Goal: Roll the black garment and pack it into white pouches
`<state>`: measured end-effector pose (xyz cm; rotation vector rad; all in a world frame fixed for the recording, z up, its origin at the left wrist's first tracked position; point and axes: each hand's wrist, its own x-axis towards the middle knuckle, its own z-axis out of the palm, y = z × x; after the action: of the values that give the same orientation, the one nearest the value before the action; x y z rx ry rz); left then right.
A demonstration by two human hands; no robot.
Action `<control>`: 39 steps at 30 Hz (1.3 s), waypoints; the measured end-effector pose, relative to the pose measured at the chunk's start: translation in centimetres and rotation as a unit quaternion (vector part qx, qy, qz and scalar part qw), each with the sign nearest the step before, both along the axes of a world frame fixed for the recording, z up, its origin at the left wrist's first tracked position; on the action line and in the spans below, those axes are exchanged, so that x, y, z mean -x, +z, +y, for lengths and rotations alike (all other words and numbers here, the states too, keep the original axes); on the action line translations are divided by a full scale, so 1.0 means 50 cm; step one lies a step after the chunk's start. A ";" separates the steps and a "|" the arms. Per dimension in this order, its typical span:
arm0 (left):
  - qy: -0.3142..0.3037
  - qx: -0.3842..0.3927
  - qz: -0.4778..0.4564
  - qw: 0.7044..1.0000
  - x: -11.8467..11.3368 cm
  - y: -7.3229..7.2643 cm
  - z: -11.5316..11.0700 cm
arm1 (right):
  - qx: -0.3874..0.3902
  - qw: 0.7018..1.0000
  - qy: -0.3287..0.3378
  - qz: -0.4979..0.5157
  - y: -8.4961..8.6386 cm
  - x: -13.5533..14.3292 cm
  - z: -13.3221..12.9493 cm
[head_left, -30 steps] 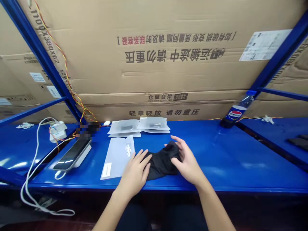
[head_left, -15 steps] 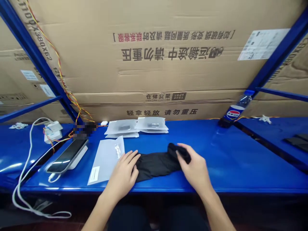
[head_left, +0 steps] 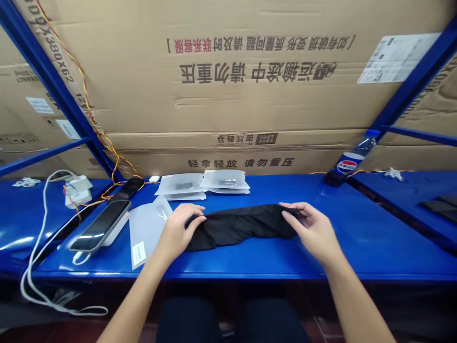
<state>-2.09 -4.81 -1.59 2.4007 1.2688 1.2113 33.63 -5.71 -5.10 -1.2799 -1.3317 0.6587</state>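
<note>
A black cloth is stretched out sideways above the front part of the blue shelf. Its left end is pinched between the thumb and fingers of my left hand. At the other end my right hand grips the cloth's edge the same way. Just left of my left hand, and partly behind it, lies a frosted plastic bag with a white label.
Frosted bags with dark items lie at the back, beside another stack. A phone rests on a white block at left, near white cables. A bottle leans at the back right.
The cloth's right end has unfolded and been drawn out to the right by my right hand. My left hand has lifted and closed on the left end. The labelled bag has shifted left.
</note>
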 end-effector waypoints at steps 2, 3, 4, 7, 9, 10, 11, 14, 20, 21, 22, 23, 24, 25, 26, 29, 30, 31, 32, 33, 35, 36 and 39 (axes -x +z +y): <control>-0.062 0.030 0.001 0.998 0.014 0.024 -0.055 | 0.027 0.995 0.090 0.017 0.005 -0.039 -0.043; -0.094 0.066 0.024 0.993 0.020 0.035 -0.085 | 0.049 0.989 0.139 -0.005 0.006 -0.059 -0.067; -0.116 0.120 0.059 0.984 0.023 0.044 -0.113 | 0.070 0.978 0.192 -0.040 0.006 -0.076 -0.087; -0.151 0.241 0.094 0.954 0.017 0.060 -0.149 | 0.064 0.958 0.252 -0.123 0.001 -0.102 -0.113; -0.122 0.225 0.070 0.964 0.000 0.059 -0.124 | 0.015 0.967 0.183 -0.176 -0.006 -0.092 -0.095; -0.098 0.189 0.061 0.975 -0.010 0.055 -0.099 | -0.010 0.967 0.144 -0.212 -0.010 -0.083 -0.078; -0.074 0.135 0.065 0.986 -0.021 0.048 -0.071 | -0.032 0.961 0.117 -0.250 -0.014 -0.071 -0.059; -0.068 0.075 0.166 0.981 -0.049 0.025 0.004 | -0.074 0.936 0.121 -0.322 -0.022 -0.043 -0.013; -0.116 0.142 0.132 0.974 -0.061 0.009 0.049 | -0.047 0.929 0.125 -0.346 -0.016 -0.041 0.005; -0.114 0.174 0.096 0.973 -0.059 0.012 0.058 | -0.044 0.926 0.128 -0.353 -0.013 -0.044 0.011; -0.109 0.208 0.062 0.970 -0.057 0.016 0.071 | -0.045 0.922 0.136 -0.360 -0.009 -0.047 0.020; -0.103 0.237 0.034 0.965 -0.056 0.019 0.088 | -0.047 0.919 0.148 -0.363 -0.004 -0.050 0.033; -0.098 0.260 0.014 0.960 -0.055 0.022 0.109 | -0.050 0.918 0.160 -0.360 0.002 -0.052 0.051; -0.096 0.277 0.002 0.956 -0.054 0.023 0.132 | -0.050 0.919 0.170 -0.351 0.010 -0.054 0.070; -0.093 0.290 -0.008 0.953 -0.054 0.024 0.156 | -0.043 0.924 0.178 -0.336 0.019 -0.054 0.092; -0.079 0.333 -0.041 0.939 -0.054 0.014 0.221 | 0.040 0.947 0.189 -0.257 0.044 -0.051 0.161; -0.071 0.344 -0.050 0.935 -0.055 0.008 0.237 | 0.076 0.953 0.184 -0.227 0.047 -0.048 0.181; -0.063 0.352 -0.055 0.932 -0.057 0.000 0.249 | 0.108 0.957 0.177 -0.204 0.047 -0.044 0.200; -0.055 0.358 -0.058 0.930 -0.059 -0.008 0.259 | 0.131 0.959 0.168 -0.189 0.043 -0.040 0.216; -0.048 0.361 -0.058 0.929 -0.062 -0.015 0.267 | 0.145 0.960 0.156 -0.183 0.038 -0.036 0.228; -0.039 0.360 -0.057 0.930 -0.068 -0.023 0.273 | 0.152 0.961 0.139 -0.187 0.026 -0.031 0.242; -0.037 0.355 -0.055 0.933 -0.070 -0.022 0.271 | 0.150 0.962 0.134 -0.187 0.023 -0.030 0.242; -0.042 0.319 -0.050 0.946 -0.071 -0.001 0.239 | 0.113 0.968 0.124 -0.185 0.033 -0.042 0.215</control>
<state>1.47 7.12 -1.62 1.8735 1.2646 0.7300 35.70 5.06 -3.47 -1.4848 -1.7845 0.7881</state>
